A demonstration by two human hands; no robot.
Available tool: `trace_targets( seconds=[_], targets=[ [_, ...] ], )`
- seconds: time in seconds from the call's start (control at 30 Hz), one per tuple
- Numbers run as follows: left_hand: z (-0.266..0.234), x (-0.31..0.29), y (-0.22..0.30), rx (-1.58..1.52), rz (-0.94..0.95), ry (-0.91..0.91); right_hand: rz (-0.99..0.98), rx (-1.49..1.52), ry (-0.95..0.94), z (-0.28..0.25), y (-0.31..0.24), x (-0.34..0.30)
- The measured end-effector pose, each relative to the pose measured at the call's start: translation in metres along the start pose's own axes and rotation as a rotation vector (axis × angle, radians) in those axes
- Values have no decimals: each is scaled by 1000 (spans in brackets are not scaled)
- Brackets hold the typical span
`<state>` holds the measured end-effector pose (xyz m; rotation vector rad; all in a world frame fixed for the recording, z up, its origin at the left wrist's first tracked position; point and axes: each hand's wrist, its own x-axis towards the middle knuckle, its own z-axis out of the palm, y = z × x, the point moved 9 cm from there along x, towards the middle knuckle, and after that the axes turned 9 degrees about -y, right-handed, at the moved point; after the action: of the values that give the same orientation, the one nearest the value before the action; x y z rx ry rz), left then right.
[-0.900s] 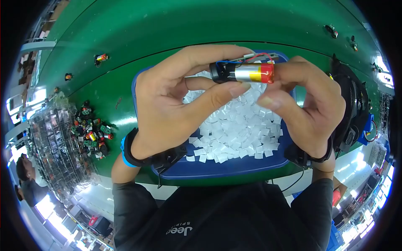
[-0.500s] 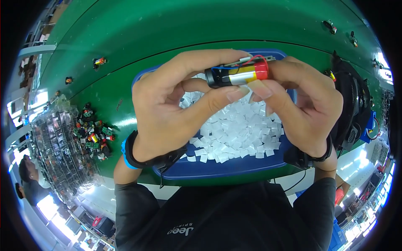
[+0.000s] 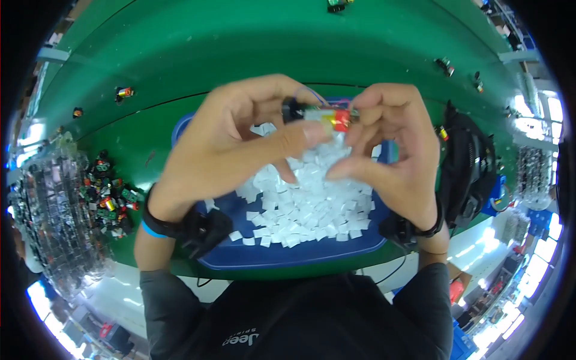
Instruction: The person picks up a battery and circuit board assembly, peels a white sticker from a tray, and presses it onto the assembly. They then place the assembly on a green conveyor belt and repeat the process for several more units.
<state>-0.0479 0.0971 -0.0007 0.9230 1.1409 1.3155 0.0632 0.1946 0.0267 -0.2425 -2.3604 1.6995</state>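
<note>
Above the tray, a small cylindrical battery [image 3: 340, 120] with a red and yellow end, a black cap and thin wires is pinched between the thumb and fingers of my left hand [image 3: 222, 144]. My right hand [image 3: 403, 150] is at the battery's red end, its thumb spread away from its curled fingers. Whether those fingertips touch the battery is blurred. Below both hands, a blue tray [image 3: 288, 262] holds a heap of small white square pieces [image 3: 300, 213].
A pile of similar battery-and-board parts [image 3: 111, 201] lies on the green table [image 3: 252, 45] to the left, beside stacked clear plastic trays [image 3: 54, 210]. A black bag [image 3: 471, 171] rests at the right. Several single parts are scattered along the far side.
My right thumb has come off the battery and dropped lower, opening the right hand. My left hand still grips the battery. The whole view has shifted slightly.
</note>
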Motion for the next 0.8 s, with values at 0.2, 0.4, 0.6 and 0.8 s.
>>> trace_targets(
  seconds=[0.2, 0.4, 0.6, 0.8],
  targets=[
    [-156, -24, 12, 545, -98, 292, 110, -276, -72, -32, 13, 69],
    [-244, -24, -45, 902, -304, 426, 362, -565, 136, -136, 150, 195],
    [-204, -44, 27, 1408, 250, 805, 422, -593, 23, -116, 175, 213],
    [-114, -6, 15, 656, 165, 319, 173, 143, -26, -30, 71, 146]
  ],
)
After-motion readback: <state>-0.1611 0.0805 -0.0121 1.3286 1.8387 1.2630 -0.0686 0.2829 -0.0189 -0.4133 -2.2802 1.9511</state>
